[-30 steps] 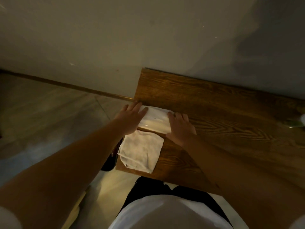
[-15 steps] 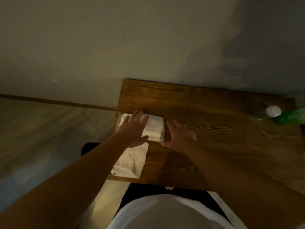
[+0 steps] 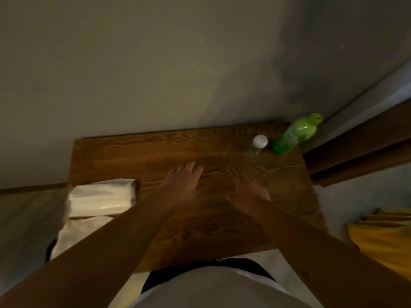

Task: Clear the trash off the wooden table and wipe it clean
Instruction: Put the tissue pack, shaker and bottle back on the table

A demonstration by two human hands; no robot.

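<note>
The wooden table [image 3: 222, 223] stands against a wall. A white tissue pack [image 3: 101, 197] lies at its left edge, and a white cloth [image 3: 77, 234] hangs over the near left corner just below it. My left hand [image 3: 183, 181] hovers over the middle of the table, fingers apart, holding nothing. My right hand [image 3: 248, 192] is beside it to the right, fingers loosely curled downward and empty. At the far right corner stand a green bottle [image 3: 293, 135] and a small clear bottle with a white cap [image 3: 258, 144].
A grey wall runs behind the table. A dark wooden piece of furniture [image 3: 367, 138] adjoins the table's right side. A yellow cloth [image 3: 382, 238] lies low at the right. Floor shows at the left.
Both hands have let go of the tissue pack and moved right to the table's middle. The view has swung right, bringing both bottles into sight.
</note>
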